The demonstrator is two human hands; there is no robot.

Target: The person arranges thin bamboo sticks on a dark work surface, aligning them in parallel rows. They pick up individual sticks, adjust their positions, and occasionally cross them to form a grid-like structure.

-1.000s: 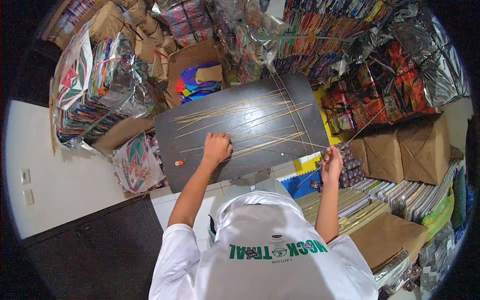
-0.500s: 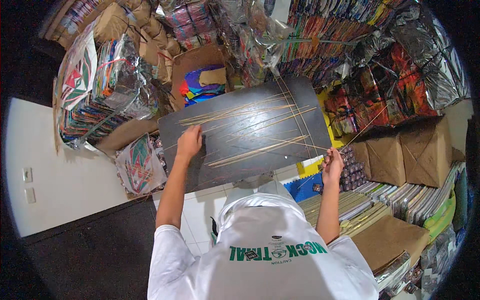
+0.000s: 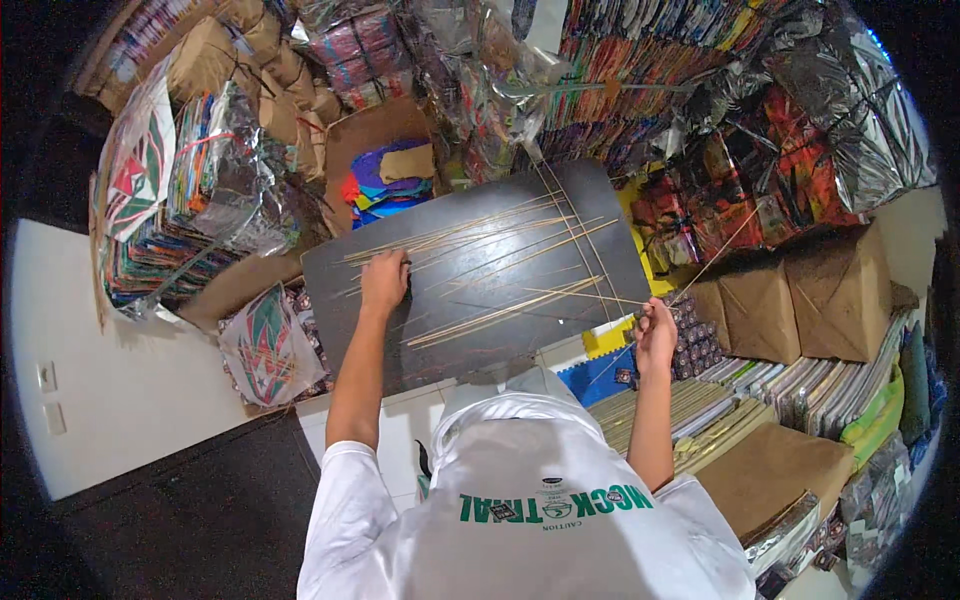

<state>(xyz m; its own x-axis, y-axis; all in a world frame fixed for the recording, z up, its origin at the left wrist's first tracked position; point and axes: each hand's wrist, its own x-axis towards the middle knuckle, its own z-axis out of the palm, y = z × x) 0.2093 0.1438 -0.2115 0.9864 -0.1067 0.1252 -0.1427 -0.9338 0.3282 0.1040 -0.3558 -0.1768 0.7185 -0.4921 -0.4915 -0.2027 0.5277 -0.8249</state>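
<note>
My left hand (image 3: 386, 280) rests on the dark tabletop (image 3: 350, 345), at the left ends of a spread of thin bamboo sticks (image 3: 490, 232). Its fingers are bent and close together; what they hold, if anything, is hidden. Past the table's right edge, my right hand (image 3: 656, 332) pinches two thin sticks where they cross. One of these, a long slanting stick (image 3: 718, 254), reaches up to the right and down past the hand; the other, a shorter stick (image 3: 585, 295), points left over the table. A second bundle of bamboo sticks (image 3: 500, 312) lies nearer me.
Behind the table stands a cardboard box (image 3: 338, 150) with colourful folded material. Plastic-wrapped stacks (image 3: 240, 180) crowd the left, beside a patterned kite-like sheet (image 3: 265, 345). Brown paper packages (image 3: 835, 300) and stacked flat sheets (image 3: 800, 400) fill the right.
The whole view has shifted slightly, with the table now a little further left. My left hand has moved slightly along the stick ends. My right hand keeps its pinch on the crossed sticks.
</note>
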